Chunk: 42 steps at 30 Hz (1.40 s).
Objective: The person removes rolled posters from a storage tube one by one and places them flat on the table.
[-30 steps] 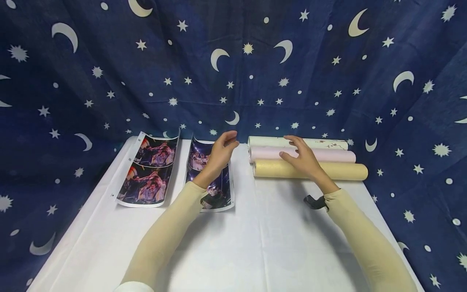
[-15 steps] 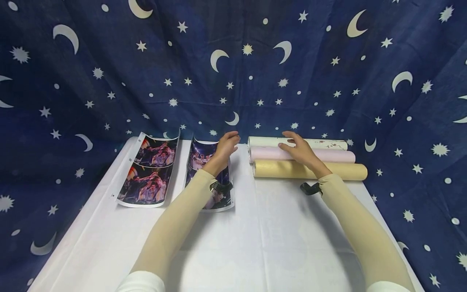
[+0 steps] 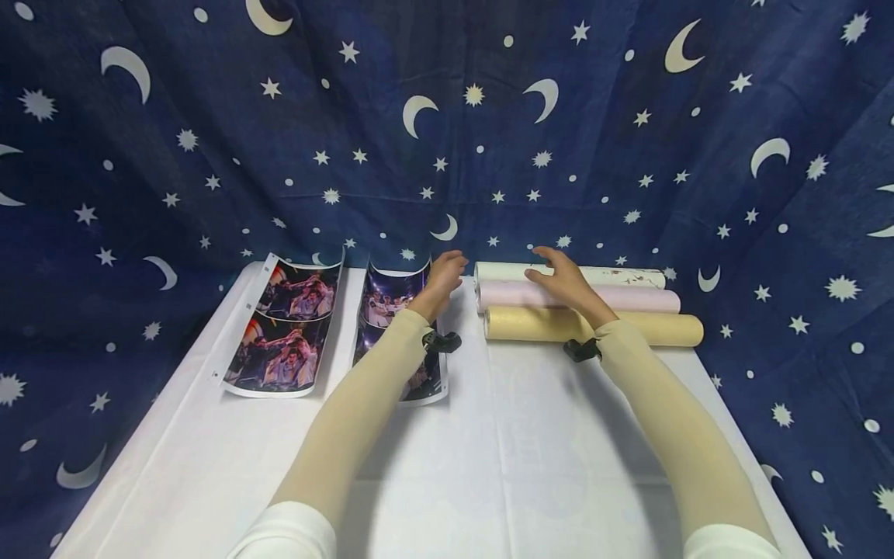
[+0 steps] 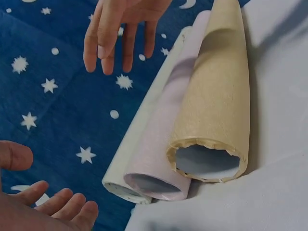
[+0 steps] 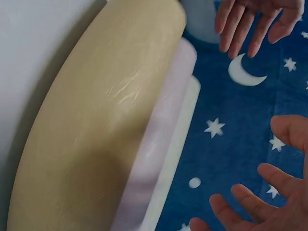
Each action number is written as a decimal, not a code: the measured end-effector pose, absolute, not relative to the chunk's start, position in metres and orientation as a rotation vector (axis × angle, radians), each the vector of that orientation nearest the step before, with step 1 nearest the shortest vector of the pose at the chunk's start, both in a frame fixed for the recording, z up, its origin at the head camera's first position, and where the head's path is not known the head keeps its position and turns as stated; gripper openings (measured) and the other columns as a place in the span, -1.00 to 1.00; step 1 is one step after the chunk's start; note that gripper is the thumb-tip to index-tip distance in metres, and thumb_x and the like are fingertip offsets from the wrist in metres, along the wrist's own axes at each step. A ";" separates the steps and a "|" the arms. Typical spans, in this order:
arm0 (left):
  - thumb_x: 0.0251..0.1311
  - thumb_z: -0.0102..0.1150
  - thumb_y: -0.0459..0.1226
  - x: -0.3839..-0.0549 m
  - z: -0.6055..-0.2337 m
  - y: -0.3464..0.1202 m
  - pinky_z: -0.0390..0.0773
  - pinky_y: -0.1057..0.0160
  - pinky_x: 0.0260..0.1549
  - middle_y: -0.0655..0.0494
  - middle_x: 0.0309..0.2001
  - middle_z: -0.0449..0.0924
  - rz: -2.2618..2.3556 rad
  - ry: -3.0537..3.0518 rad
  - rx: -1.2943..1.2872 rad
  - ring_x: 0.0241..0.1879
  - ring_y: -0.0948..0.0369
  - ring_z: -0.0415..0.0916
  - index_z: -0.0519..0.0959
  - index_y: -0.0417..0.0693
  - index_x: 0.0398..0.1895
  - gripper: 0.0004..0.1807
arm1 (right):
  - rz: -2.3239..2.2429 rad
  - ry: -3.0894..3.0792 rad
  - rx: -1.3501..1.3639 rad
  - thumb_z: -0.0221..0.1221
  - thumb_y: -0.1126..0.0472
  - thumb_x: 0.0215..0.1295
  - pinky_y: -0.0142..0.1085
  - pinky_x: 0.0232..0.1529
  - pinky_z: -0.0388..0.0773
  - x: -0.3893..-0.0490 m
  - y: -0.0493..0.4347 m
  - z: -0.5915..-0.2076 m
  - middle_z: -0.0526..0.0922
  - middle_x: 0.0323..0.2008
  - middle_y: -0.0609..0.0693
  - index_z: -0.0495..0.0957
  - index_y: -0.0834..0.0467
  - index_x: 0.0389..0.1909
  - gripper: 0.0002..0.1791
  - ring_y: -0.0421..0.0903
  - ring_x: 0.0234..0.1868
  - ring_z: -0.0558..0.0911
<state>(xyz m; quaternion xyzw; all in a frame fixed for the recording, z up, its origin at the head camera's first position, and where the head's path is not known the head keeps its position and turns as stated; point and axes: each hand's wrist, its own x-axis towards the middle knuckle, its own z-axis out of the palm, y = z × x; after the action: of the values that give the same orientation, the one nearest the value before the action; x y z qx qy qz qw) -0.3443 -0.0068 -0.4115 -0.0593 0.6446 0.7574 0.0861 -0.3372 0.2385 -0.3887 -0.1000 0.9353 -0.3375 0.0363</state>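
Three rolls lie side by side at the back right of the table: a white patterned roll [image 3: 621, 276] at the rear, a pale pink roll [image 3: 642, 298] in the middle, a yellow roll [image 3: 663, 329] in front. In the left wrist view the yellow roll [image 4: 214, 101] shows its hollow end. My right hand [image 3: 564, 281] hovers above the rolls, fingers apart and holding nothing. Left of the rolls' ends, my left hand [image 3: 441, 281] is held in the air with relaxed fingers, nothing in it. Both palms face each other in the right wrist view.
Two curled photo prints lie at the left: one print [image 3: 286, 341] fully in sight, the other print [image 3: 387, 295] partly hidden behind my left arm. A white cloth [image 3: 545, 466] covers the table. A dark blue curtain [image 3: 482, 116] with moons and stars hangs behind.
My left hand has moved a little to the right. My right hand has shifted slightly left and toward the back. The rolls and prints have stayed in place.
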 end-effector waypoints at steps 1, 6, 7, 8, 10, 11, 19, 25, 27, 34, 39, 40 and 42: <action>0.39 -0.07 -0.27 -0.346 -0.414 -0.006 0.29 0.01 0.39 -0.17 0.38 0.33 2.245 1.931 -0.190 0.42 -0.05 0.24 0.24 -0.23 0.42 -0.45 | -1.015 2.877 -0.304 0.10 -0.06 0.42 0.19 0.36 0.24 -0.339 0.239 -0.390 0.15 0.49 0.21 0.11 0.11 0.50 -0.26 0.28 0.43 0.24; 0.35 -0.04 -0.27 -0.351 -0.422 0.001 0.31 0.01 0.37 -0.13 0.39 0.32 2.203 1.984 -0.254 0.40 -0.02 0.26 0.28 -0.21 0.40 -0.45 | -0.937 2.883 -0.258 0.09 -0.05 0.42 0.22 0.37 0.19 -0.350 0.243 -0.400 0.11 0.49 0.27 0.11 0.13 0.50 -0.27 0.32 0.41 0.24; 0.35 -0.05 -0.26 -0.352 -0.423 0.003 0.32 0.01 0.36 -0.13 0.39 0.31 2.200 1.994 -0.260 0.39 -0.03 0.26 0.29 -0.21 0.39 -0.45 | -0.910 2.895 -0.256 0.08 -0.06 0.42 0.22 0.39 0.17 -0.353 0.245 -0.401 0.11 0.49 0.28 0.11 0.13 0.50 -0.26 0.32 0.43 0.22; 0.36 -0.05 -0.25 -0.352 -0.423 0.005 0.31 0.01 0.37 -0.12 0.41 0.29 2.194 2.004 -0.259 0.40 -0.04 0.25 0.28 -0.20 0.40 -0.45 | -0.882 2.903 -0.251 0.07 -0.07 0.43 0.22 0.40 0.15 -0.355 0.246 -0.403 0.10 0.49 0.28 0.10 0.13 0.50 -0.27 0.32 0.43 0.20; 0.36 -0.05 -0.23 -0.354 -0.425 0.009 0.29 0.01 0.37 -0.12 0.41 0.30 2.182 2.030 -0.266 0.40 -0.04 0.25 0.29 -0.18 0.39 -0.46 | -0.807 2.927 -0.262 0.04 -0.06 0.44 0.23 0.41 0.12 -0.360 0.247 -0.405 0.10 0.49 0.30 0.10 0.15 0.50 -0.27 0.33 0.45 0.17; 0.36 -0.05 -0.22 -0.355 -0.425 0.010 0.28 0.01 0.38 -0.12 0.40 0.30 2.168 2.051 -0.267 0.40 -0.03 0.25 0.29 -0.18 0.39 -0.46 | -0.769 2.938 -0.275 0.04 -0.05 0.44 0.24 0.40 0.12 -0.362 0.247 -0.406 0.10 0.48 0.31 0.10 0.16 0.50 -0.28 0.34 0.45 0.16; 0.39 -0.05 -0.16 -0.365 -0.443 0.017 0.22 -0.16 0.37 -0.04 0.44 0.26 2.093 2.001 -0.356 0.44 0.01 0.18 0.26 -0.08 0.43 -0.44 | -0.599 2.938 -0.325 0.04 0.02 0.44 0.26 0.42 0.07 -0.368 0.243 -0.419 0.02 0.50 0.35 0.11 0.22 0.48 -0.30 0.37 0.47 0.08; 0.40 -0.07 -0.19 -0.368 -0.450 0.019 0.15 -0.11 0.43 -0.11 0.46 0.21 2.136 1.984 -0.251 0.48 -0.03 0.12 0.18 -0.11 0.47 -0.40 | -0.572 2.922 -0.313 0.03 0.01 0.44 0.24 0.43 0.07 -0.368 0.246 -0.423 0.10 0.48 0.34 0.14 0.22 0.47 -0.32 0.34 0.47 0.12; 0.40 -0.08 -0.21 -0.368 -0.449 0.020 0.16 -0.06 0.44 -0.14 0.45 0.22 2.164 1.971 -0.228 0.46 -0.04 0.14 0.18 -0.13 0.47 -0.41 | -0.563 2.922 -0.323 0.02 0.01 0.45 0.22 0.44 0.08 -0.369 0.247 -0.424 0.13 0.47 0.34 0.15 0.22 0.46 -0.33 0.34 0.47 0.13; 0.37 -0.06 -0.25 -0.368 -0.448 0.022 0.22 0.07 0.42 -0.15 0.40 0.30 2.223 1.929 -0.192 0.42 -0.02 0.23 0.21 -0.15 0.45 -0.41 | -0.558 2.930 -0.334 0.01 0.01 0.45 0.21 0.44 0.07 -0.371 0.246 -0.426 0.18 0.45 0.35 0.17 0.24 0.45 -0.34 0.35 0.46 0.13; 0.33 -0.03 -0.26 -0.369 -0.445 0.024 0.20 0.04 0.43 -0.16 0.39 0.32 2.266 1.889 -0.173 0.42 -0.03 0.24 0.24 -0.17 0.43 -0.40 | -0.568 2.929 -0.297 0.05 0.00 0.44 0.27 0.42 0.03 -0.371 0.248 -0.425 0.11 0.48 0.32 0.14 0.19 0.48 -0.31 0.35 0.48 0.07; 0.32 -0.03 -0.26 -0.369 -0.444 0.025 0.19 0.04 0.43 -0.15 0.39 0.32 2.273 1.883 -0.169 0.42 -0.03 0.24 0.24 -0.17 0.43 -0.41 | -0.565 2.936 -0.295 0.06 0.00 0.43 0.28 0.42 0.03 -0.371 0.248 -0.424 0.09 0.48 0.33 0.13 0.18 0.48 -0.30 0.35 0.48 0.07; 0.33 -0.02 -0.25 -0.369 -0.440 0.025 0.18 0.03 0.44 -0.12 0.40 0.32 2.276 1.885 -0.161 0.42 -0.01 0.25 0.26 -0.14 0.42 -0.42 | -0.568 2.959 -0.290 0.09 0.01 0.40 0.30 0.40 0.03 -0.372 0.248 -0.423 0.09 0.48 0.33 0.12 0.17 0.48 -0.28 0.36 0.47 0.07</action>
<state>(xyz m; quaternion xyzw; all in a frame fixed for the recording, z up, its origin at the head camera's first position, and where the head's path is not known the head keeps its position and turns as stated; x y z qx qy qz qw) -0.3691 0.0246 -0.4403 -0.0543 0.6341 0.7660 0.0908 -0.3716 0.2479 -0.4227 -0.0956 0.9760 -0.1873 0.0572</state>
